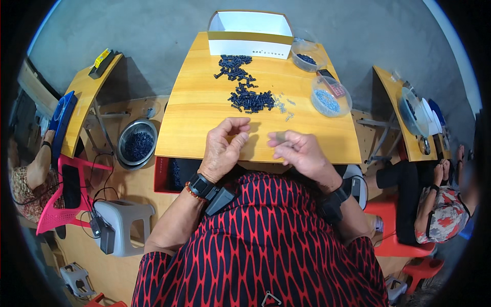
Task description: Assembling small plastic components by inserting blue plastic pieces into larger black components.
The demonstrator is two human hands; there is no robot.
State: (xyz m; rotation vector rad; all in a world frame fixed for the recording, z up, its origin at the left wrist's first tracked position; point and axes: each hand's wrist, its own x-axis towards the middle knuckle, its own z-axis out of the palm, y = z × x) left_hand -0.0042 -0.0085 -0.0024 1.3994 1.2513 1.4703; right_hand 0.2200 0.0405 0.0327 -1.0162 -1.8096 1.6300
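My left hand is over the near edge of the wooden table, its fingers curled and its thumb brought in against them. To its right is my right hand, thumb and fingers drawn together and somewhat blurred. A gap separates the two hands. Whatever either one pinches is too small to make out. Just beyond them lies a pile of small dark tubular pieces, with a second dark pile farther back. Several tiny clear pieces are scattered beside the nearer pile.
A clear tub of pale blue pieces, another with dark pieces and a white box stand on the table. A metal basin is on the floor at left. People sit at side tables; stools stand around.
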